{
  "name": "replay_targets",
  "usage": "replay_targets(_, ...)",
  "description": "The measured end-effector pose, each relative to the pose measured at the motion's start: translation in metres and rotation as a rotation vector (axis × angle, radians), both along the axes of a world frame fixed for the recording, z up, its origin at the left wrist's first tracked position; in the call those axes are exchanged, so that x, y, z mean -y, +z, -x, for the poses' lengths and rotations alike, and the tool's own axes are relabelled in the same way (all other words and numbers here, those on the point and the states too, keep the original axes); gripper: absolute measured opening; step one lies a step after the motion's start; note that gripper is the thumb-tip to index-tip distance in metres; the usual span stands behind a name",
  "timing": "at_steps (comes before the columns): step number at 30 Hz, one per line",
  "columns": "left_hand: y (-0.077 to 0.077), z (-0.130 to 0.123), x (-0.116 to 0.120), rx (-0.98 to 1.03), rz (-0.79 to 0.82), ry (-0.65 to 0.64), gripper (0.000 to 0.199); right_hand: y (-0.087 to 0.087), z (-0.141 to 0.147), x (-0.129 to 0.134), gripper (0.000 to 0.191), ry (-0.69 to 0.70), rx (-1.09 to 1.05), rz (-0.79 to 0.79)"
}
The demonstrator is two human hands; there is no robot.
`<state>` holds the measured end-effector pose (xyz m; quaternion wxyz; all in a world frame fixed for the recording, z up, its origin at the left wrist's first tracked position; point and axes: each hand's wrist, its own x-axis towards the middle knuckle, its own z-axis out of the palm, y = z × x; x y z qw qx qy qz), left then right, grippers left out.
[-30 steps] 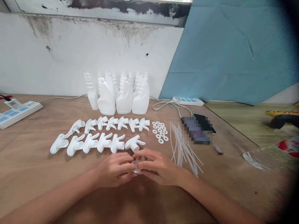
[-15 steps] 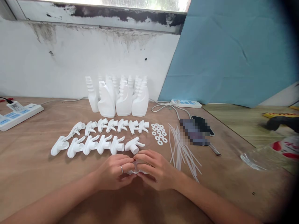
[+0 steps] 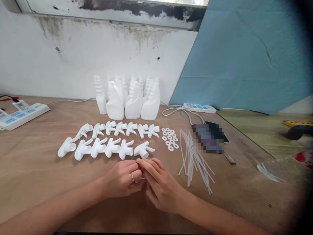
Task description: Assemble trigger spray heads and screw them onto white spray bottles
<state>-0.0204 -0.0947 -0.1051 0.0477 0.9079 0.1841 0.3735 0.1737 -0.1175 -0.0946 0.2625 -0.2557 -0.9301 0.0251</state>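
My left hand [image 3: 126, 178], with a ring on one finger, is closed at the front middle of the wooden table [image 3: 85, 176]. Against its fingertips press those of my right hand [image 3: 162, 186], also closed. A small pale piece shows between them, mostly hidden by the fingers, and I cannot make out what it is. Just beyond the hands lie two rows of white spray heads [image 3: 97, 147]. To their right are several white rings [image 3: 170, 138] and a loose bundle of thin white tubes [image 3: 193, 160].
White bottles [image 3: 114, 102] stand by the wall. Power strips [image 3: 26, 114] lie at the far left and back right. A pixelated dark object [image 3: 207, 138] and a dark device [image 3: 226, 138] are on the right, near a clear bottle [image 3: 276, 169].
My hands have closed in around the small pale piece, covering more of it, and the right fingers now overlap the left fingertips. The whole view has shifted slightly.
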Motion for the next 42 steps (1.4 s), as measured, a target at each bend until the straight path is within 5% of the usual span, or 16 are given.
replay_targets(5, -0.002, -0.003, 0.001, 0.018, 0.003, -0.012, 0.012, 0.011, -0.015, -0.014, 0.040, 0.150, -0.198, 0.152)
replay_targets(7, -0.003, -0.004, 0.001, 0.014, 0.034, -0.018, 0.012, 0.018, -0.029, -0.025, 0.036, 0.104, -0.257, 0.125)
replay_targets(10, -0.004, -0.005, 0.001, 0.024, 0.121, 0.011, 0.022, 0.029, -0.061, -0.050, 0.021, -0.210, -0.247, 0.017)
replay_targets(12, -0.005, -0.005, 0.002, 0.030, 0.190, 0.041, 0.027, 0.035, -0.088, -0.068, 0.021, -0.509, -0.057, 0.011)
replay_targets(14, -0.005, -0.005, 0.003, 0.012, 0.243, 0.056, 0.029, 0.039, -0.115, -0.084, 0.038, -0.846, 0.185, 0.127)
replay_targets(17, -0.005, -0.005, 0.004, -0.028, 0.269, 0.051, 0.028, 0.038, -0.144, -0.099, 0.050, -0.965, 0.374, 0.370)
replay_targets(27, -0.009, -0.002, 0.001, -0.013, 0.286, 0.037, 0.029, 0.026, -0.133, -0.099, 0.025, -0.869, 0.340, 0.826)
replay_targets(32, -0.008, -0.002, 0.003, -0.039, 0.476, 0.080, 0.047, 0.028, -0.133, -0.096, 0.032, -0.906, 0.323, 0.853)
replay_targets(36, -0.001, -0.002, 0.003, -0.091, 0.567, 0.074, 0.037, 0.041, -0.134, -0.092, 0.025, -0.953, 0.193, 0.787)
replay_targets(38, 0.003, -0.002, 0.003, -0.109, 0.602, 0.064, 0.030, 0.053, -0.129, -0.087, 0.016, -0.834, -0.055, 0.744)
replay_targets(42, 0.007, -0.003, 0.004, -0.138, 0.626, 0.075, 0.026, 0.073, -0.093, -0.074, 0.013, -0.247, -0.762, 0.812)
